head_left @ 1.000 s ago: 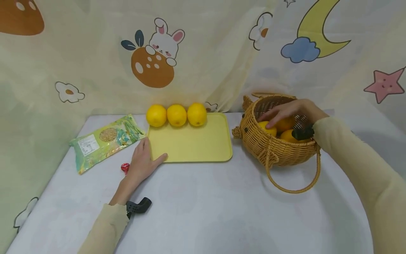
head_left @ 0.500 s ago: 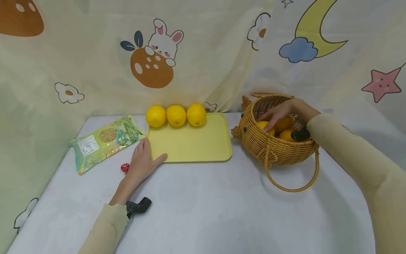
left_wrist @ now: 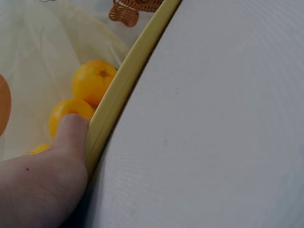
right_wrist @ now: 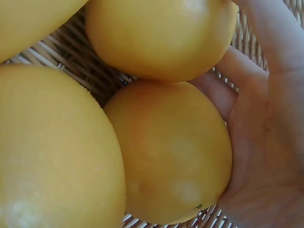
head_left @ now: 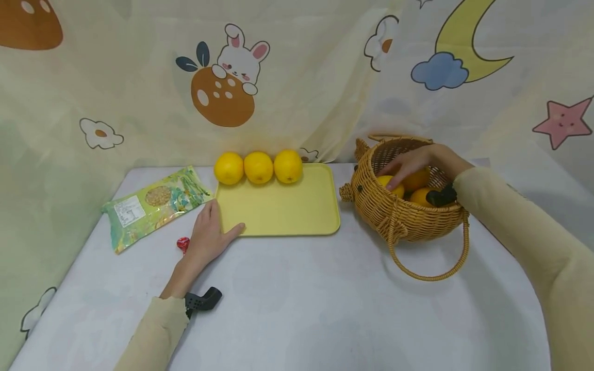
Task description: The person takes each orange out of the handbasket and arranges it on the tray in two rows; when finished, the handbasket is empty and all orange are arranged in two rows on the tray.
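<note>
My left hand (head_left: 211, 234) rests at the near left corner of a yellow tray (head_left: 278, 211), its fingers along the left edge and the thumb on the front rim. In the left wrist view, the thumb (left_wrist: 71, 137) lies against the tray's rim (left_wrist: 118, 90). My right hand (head_left: 415, 159) reaches into a pig-shaped wicker basket (head_left: 408, 224) and grips an orange (head_left: 394, 188) at its left side. In the right wrist view, the right hand (right_wrist: 266, 123) curves round the upper orange (right_wrist: 161, 38), and its palm lies beside another orange (right_wrist: 171, 152). Some fingertips are hidden behind the fruit.
Three oranges (head_left: 258, 168) stand in a row along the tray's back edge. A green printed food packet (head_left: 155, 206) lies left of the tray, and a small red wrapped candy (head_left: 183, 245) lies beside the left wrist. The basket's handle (head_left: 429, 279) hangs toward the front.
My right hand has sunk slightly deeper into the basket, with its thumb further down the orange. The left hand and tray have stayed in place.
</note>
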`<state>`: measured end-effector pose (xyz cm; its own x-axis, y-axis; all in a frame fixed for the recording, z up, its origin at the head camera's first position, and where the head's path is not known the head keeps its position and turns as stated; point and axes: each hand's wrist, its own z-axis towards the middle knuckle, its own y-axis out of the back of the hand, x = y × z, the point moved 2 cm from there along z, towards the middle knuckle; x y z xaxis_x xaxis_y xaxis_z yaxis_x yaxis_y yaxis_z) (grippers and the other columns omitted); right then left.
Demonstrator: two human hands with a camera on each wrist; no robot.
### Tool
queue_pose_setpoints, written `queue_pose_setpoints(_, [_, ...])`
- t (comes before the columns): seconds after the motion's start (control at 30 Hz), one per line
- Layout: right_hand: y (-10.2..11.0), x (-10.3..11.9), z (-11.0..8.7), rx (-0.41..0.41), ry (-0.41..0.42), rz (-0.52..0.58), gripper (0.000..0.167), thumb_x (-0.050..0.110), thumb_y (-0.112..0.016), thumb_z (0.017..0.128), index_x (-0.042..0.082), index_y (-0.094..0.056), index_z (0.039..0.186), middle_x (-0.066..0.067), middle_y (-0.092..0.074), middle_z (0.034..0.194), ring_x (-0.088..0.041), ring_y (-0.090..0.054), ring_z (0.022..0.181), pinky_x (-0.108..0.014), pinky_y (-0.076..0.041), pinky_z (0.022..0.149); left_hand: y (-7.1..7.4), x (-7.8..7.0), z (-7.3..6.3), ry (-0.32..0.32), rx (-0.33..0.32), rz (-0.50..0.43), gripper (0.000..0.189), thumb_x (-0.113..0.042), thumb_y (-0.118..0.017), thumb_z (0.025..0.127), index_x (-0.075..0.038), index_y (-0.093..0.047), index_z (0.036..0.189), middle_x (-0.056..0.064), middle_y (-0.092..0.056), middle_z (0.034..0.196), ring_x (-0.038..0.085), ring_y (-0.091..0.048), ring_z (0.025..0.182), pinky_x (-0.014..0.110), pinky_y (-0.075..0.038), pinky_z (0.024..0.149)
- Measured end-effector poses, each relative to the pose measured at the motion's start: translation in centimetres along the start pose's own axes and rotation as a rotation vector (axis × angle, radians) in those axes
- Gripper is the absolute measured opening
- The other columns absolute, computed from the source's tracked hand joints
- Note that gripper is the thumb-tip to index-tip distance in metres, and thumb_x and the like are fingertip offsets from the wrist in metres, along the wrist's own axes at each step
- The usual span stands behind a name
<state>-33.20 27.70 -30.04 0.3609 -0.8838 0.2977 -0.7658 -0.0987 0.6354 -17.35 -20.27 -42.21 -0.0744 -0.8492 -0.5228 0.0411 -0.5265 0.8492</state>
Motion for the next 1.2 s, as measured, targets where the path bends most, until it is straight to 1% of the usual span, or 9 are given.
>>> queue_pose_setpoints(0.1, [0.1, 0.2, -0.1, 0.017, -0.013, 0.01, 0.078, 0.054, -0.06, 0.089, 0.016, -0.034, 0.151, -0.022, -0.027, 0.157, -0.05, -0.017, 0.144, -0.07, -0.017, 0.112, 0.1, 0.0, 0.0, 0.003, 0.004, 0.001, 0.101, -0.05, -0.062, 0.089, 0.01, -0.009, 0.15, 0.03, -0.017, 0.155, 0.045, -0.024, 0.139, 0.057, -0.02, 0.117])
queue_pose_setpoints(0.27, [0.4, 1.0, 0.0, 0.088, -0.016, -0.014, 0.082, 0.056, -0.057, 0.09, 0.012, -0.028, 0.153, -0.025, -0.024, 0.158, -0.051, -0.015, 0.145, -0.07, -0.014, 0.113, 0.1, -0.1, 0.0, 0.001, -0.001, 0.003, 0.1, -0.05, -0.062, 0.089, 0.01, -0.01, 0.15, 0.03, -0.017, 0.154, 0.046, -0.024, 0.138, 0.057, -0.02, 0.116])
queue_pose_setpoints(0.4, [0.5, 1.5, 0.3, 0.126, -0.006, -0.045, 0.086, 0.057, -0.056, 0.09, 0.007, -0.025, 0.153, -0.028, -0.023, 0.157, -0.052, -0.016, 0.144, -0.07, -0.015, 0.113, 0.0, -0.1, -0.1, 0.007, 0.001, -0.005, 0.1, -0.049, -0.062, 0.089, 0.011, -0.01, 0.15, 0.03, -0.017, 0.154, 0.047, -0.024, 0.139, 0.058, -0.02, 0.116])
queue_pose_setpoints(0.47, [0.4, 1.4, 0.3, 0.127, -0.003, -0.045, 0.086, 0.056, -0.055, 0.09, 0.006, -0.025, 0.153, -0.028, -0.024, 0.157, -0.051, -0.017, 0.144, -0.069, -0.016, 0.113, 0.0, -0.1, -0.2, 0.007, 0.006, -0.007, 0.1, -0.049, -0.062, 0.089, 0.011, -0.01, 0.15, 0.031, -0.017, 0.154, 0.047, -0.024, 0.138, 0.058, -0.02, 0.116])
queue_pose_setpoints(0.57, [0.3, 1.1, 0.3, 0.106, 0.001, -0.029, 0.083, 0.056, -0.055, 0.09, 0.008, -0.028, 0.153, -0.025, -0.028, 0.156, -0.05, -0.02, 0.144, -0.068, -0.019, 0.113, -0.1, -0.1, -0.2, 0.002, 0.007, -0.002, 0.1, -0.049, -0.062, 0.089, 0.012, -0.01, 0.149, 0.031, -0.018, 0.153, 0.047, -0.025, 0.138, 0.058, -0.02, 0.116])
queue_pose_setpoints(0.73, [0.1, 0.1, 0.1, 0.059, -0.009, 0.045, 0.079, 0.055, -0.054, 0.092, 0.011, -0.03, 0.153, -0.022, -0.032, 0.155, -0.046, -0.026, 0.143, -0.065, -0.024, 0.113, 0.0, -0.2, -0.2, 0.001, 0.001, 0.004, 0.1, -0.048, -0.063, 0.089, 0.011, -0.011, 0.149, 0.031, -0.019, 0.153, 0.046, -0.026, 0.137, 0.057, -0.021, 0.116])
queue_pose_setpoints(0.8, [0.0, -0.2, 0.0, 0.049, -0.007, 0.068, 0.077, 0.054, -0.053, 0.093, 0.011, -0.03, 0.152, -0.021, -0.034, 0.154, -0.045, -0.029, 0.142, -0.064, -0.026, 0.112, 0.2, -0.2, -0.1, 0.001, 0.002, 0.005, 0.099, -0.048, -0.063, 0.089, 0.011, -0.011, 0.149, 0.031, -0.02, 0.152, 0.045, -0.026, 0.136, 0.056, -0.022, 0.116])
queue_pose_setpoints(1.03, [0.0, -0.4, -0.2, -0.006, -0.005, 0.099, 0.074, 0.053, -0.05, 0.094, 0.007, -0.035, 0.15, -0.019, -0.047, 0.146, -0.038, -0.043, 0.134, -0.059, -0.034, 0.109, 0.3, -0.2, -0.1, 0.001, 0.007, 0.004, 0.099, -0.049, -0.062, 0.089, 0.011, -0.011, 0.149, 0.03, -0.02, 0.152, 0.045, -0.027, 0.135, 0.056, -0.021, 0.116])
queue_pose_setpoints(1.2, [0.4, -0.6, -0.5, -0.113, -0.027, 0.094, 0.079, 0.056, -0.051, 0.093, 0.0, -0.039, 0.146, -0.024, -0.045, 0.145, -0.042, -0.043, 0.133, -0.06, -0.036, 0.107, 0.1, -0.2, -0.1, -0.003, -0.004, -0.003, 0.098, -0.048, -0.063, 0.089, 0.011, -0.012, 0.149, 0.03, -0.022, 0.151, 0.044, -0.028, 0.133, 0.057, -0.023, 0.114])
